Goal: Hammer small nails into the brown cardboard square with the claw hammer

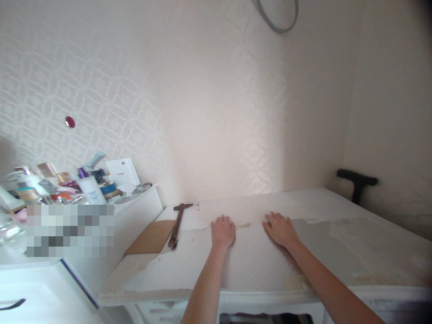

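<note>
My left hand (223, 231) lies palm down on the worn white tabletop (249, 261), fingers pointing toward the wall. To its right, my right hand (281, 228) rests on the same surface, its fingers stretched out and a little apart. Nothing shows in either hand. Left of my left hand lies a hammer (177, 225) with a worn wooden handle, its head toward the wall. The handle overlaps the edge of a flat brown board (151, 237). The tabletop's covering is patchy, with torn edges and a grey area (326, 245) beside my right forearm.
On the left a white cabinet (141, 211) carries many bottles and jars, among them a purple-topped bottle (90, 189), and a white box (123, 172). A black T-shaped handle (357, 180) stands beyond the table's right edge. A grey cable loop (279, 29) hangs on the wall.
</note>
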`<state>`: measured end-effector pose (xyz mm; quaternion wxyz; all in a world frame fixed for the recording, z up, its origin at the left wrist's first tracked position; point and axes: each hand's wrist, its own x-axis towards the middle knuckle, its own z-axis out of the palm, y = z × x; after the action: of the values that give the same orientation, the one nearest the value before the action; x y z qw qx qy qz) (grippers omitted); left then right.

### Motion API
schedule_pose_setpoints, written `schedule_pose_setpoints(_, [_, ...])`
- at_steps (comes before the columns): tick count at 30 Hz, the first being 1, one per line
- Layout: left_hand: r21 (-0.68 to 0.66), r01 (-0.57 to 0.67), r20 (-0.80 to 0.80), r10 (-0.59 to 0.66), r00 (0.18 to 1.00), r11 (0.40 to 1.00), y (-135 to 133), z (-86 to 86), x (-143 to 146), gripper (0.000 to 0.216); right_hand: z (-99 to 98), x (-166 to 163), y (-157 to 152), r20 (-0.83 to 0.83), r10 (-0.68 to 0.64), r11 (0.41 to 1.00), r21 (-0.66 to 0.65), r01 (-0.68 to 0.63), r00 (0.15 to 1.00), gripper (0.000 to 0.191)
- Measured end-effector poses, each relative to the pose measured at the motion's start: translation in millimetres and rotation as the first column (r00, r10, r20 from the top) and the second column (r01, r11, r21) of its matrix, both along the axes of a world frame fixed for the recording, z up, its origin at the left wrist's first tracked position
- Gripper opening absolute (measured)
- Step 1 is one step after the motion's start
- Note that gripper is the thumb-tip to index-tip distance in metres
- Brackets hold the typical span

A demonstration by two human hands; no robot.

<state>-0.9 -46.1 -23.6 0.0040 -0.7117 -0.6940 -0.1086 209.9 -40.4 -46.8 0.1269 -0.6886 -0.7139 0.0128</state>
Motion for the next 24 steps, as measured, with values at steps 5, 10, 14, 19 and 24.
schedule_pose_setpoints(5, [-0.002, 0.002, -0.002, -0.002, 1.0, 1.0, 0.8, -0.4, 0.0, 0.048, 1.4, -0.3, -0.5, 0.001, 0.001, 1.0, 0.0, -0.001, 1.0, 0.052])
schedule_pose_setpoints(10, [0.0, 0.003, 0.003, -0.003, 1.0, 1.0, 1.3, -1.6, -0.6, 0.048, 2.2, 0.1, -1.0, 0.005, 0.004, 1.0, -0.003, -0.004, 1.0, 0.052])
schedule_pose_setpoints(14, [-0.005, 0.007, 0.003, -0.007, 1.0, 1.0, 0.4, -0.6, -0.2, 0.048, 1.0, 0.5, -0.5, 0.007, 0.001, 1.0, -0.006, -0.001, 1.0, 0.053])
schedule_pose_setpoints(19, [-0.018, 0.0, 0.0, 0.0, 1.0, 1.0, -1.4, 2.1, 0.8, 0.047, 2.0, 0.0, -1.0, 0.005, 0.0, 1.0, -0.009, 0.0, 1.0, 0.053])
schedule_pose_setpoints(24, [-0.006, 0.004, 0.001, -0.004, 1.0, 1.0, -2.4, 2.5, 0.6, 0.046, 3.9, -0.1, -2.0, 0.008, 0.002, 1.0, -0.006, -0.002, 1.0, 0.052])
